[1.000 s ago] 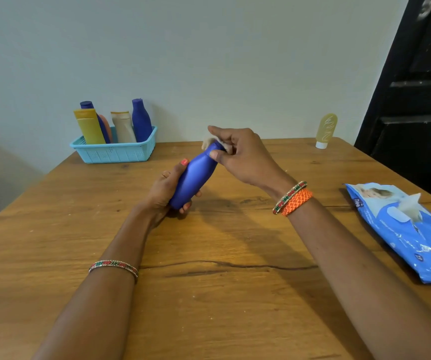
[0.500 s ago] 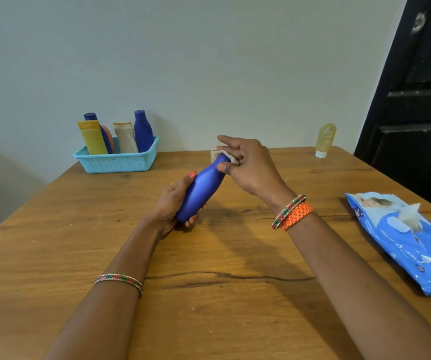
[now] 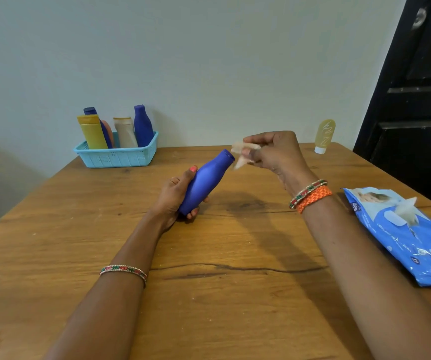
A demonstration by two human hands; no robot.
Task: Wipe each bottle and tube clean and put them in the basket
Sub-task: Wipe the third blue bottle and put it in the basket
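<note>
- Bottle (image 3: pixel 205 183), blue, gripped low by left hand (image 3: pixel 175 194) above desk (image 3: pixel 235 294), neck tilted up-right toward wipe (image 3: pixel 241 154).
- Right hand (image 3: pixel 274 152) fingers pinch wipe just beside neck.
- Basket (image 3: pixel 117 157) far-left; left hand nearer.

The table (image 3: pixel 235 294) is wood, matt, with visible grain and a dark crack running across it. The blue bottle (image 3: pixel 204 185) in the left hand (image 3: pixel 175 196) looks like smooth plastic with a soft satin sheen. The wipe (image 3: pixel 241 154) pinched in the right hand (image 3: pixel 276 154) is thin, limp cloth-like tissue (blurred here). At the far left, the basket (image 3: pixel 118 157) is perforated plastic. The wipes pack (image 3: pixel 416 242) at the right is glossy, crinkled film.
</note>
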